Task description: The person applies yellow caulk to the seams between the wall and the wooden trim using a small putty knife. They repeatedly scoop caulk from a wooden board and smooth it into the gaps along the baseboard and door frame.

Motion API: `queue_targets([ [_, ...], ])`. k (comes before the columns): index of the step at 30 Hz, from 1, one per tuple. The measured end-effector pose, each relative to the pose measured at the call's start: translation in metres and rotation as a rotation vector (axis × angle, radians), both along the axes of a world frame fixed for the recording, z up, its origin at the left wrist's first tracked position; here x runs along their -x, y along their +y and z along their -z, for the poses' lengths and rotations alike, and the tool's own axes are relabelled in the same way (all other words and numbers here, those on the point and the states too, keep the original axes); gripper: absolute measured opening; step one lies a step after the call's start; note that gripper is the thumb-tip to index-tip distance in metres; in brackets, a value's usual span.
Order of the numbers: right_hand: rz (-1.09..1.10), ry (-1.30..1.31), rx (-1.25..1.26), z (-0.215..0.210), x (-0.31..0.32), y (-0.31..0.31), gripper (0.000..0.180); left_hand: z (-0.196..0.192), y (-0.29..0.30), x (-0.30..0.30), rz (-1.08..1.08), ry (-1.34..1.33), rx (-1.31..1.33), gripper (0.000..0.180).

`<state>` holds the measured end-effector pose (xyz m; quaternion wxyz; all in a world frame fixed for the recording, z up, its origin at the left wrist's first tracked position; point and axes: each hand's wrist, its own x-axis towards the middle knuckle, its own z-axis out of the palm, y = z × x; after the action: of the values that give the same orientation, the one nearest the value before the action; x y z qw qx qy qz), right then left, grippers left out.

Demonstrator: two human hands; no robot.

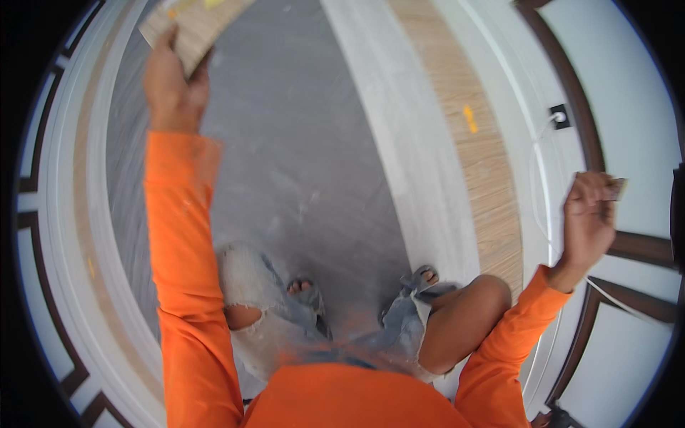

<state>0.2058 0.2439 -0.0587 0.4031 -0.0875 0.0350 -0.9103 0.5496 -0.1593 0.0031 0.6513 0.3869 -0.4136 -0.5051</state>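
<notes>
My left hand [176, 89] is raised at the upper left, its fingers closed on the near end of a wood-look plank [196, 30]. Yellow marks show on that plank, and its far end runs out of the picture. At the right, my right hand [589, 217] is held up beside the panelled wall. Its fingers pinch a small brownish flat piece [618, 188], too blurred to name exactly. Both arms are in orange sleeves, spread wide apart.
Grey flooring [307, 143] lies under my sandalled feet. To its right run a pale strip [407, 143] and a wood-look strip [474, 157] with a yellow mark. A white plug sits in a black wall socket [561, 117], its white cable [535, 178] hanging along the wall.
</notes>
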Motion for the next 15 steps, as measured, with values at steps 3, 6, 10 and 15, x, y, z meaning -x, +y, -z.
queue_targets([
  [3, 0.06, -0.065, -0.098, -0.03, -0.031, -0.016, 0.017, 0.04, -0.038, 0.012, 0.108, 0.182, -0.072, 0.051],
  [6, 0.108, -0.04, -0.158, -0.022, -0.035, -0.017, 0.019, 0.083, -0.037, 0.019, 0.141, 0.208, -0.077, 0.051],
  [10, 0.128, -0.103, -0.246, -0.026, -0.054, -0.014, 0.02, 0.104, 0.0, 0.021, 0.072, 0.152, -0.296, 0.049],
  [15, 0.173, -0.169, -0.308, -0.011, -0.065, -0.007, 0.018, 0.109, 0.011, 0.012, 0.114, 0.156, -0.465, 0.051],
])
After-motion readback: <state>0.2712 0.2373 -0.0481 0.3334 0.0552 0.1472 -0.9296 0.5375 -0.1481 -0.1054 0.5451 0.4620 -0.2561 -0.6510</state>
